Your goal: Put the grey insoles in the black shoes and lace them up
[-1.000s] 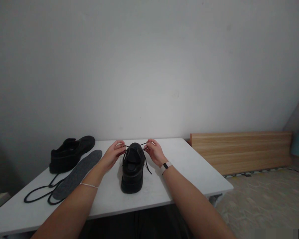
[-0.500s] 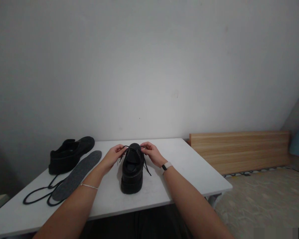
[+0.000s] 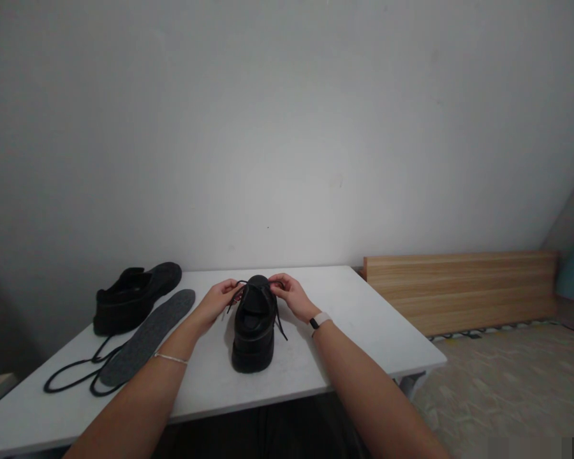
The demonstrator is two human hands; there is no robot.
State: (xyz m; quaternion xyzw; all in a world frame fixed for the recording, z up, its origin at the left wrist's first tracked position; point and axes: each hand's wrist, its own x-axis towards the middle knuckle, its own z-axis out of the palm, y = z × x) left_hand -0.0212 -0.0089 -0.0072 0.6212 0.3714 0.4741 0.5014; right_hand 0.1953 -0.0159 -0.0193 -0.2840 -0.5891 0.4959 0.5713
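A black shoe (image 3: 253, 338) stands upright on the white table, its heel toward me and its toe toward the wall. My left hand (image 3: 221, 298) is at the left side of its lacing, fingers pinched on the black shoelace (image 3: 233, 299). On the opposite side my right hand (image 3: 289, 293) pinches the lace too, with thumb and fingertips close to the shoe. Loose lace ends hang down on both sides. The tongue (image 3: 256, 299) shows over the opening; the front of the lacing is hidden behind it.
At the left of the white table (image 3: 363, 331) lie a second black shoe (image 3: 129, 303), a grey felt insole (image 3: 148, 338) and a loose black lace (image 3: 60, 384). The wall is right behind the table. A wooden board (image 3: 459, 290) stands to the right beside a patterned surface (image 3: 497, 389).
The hands stay almost in place at the shoe. The lace's loops stand out a little more on both sides, and its hanging right end has shifted slightly left and down.
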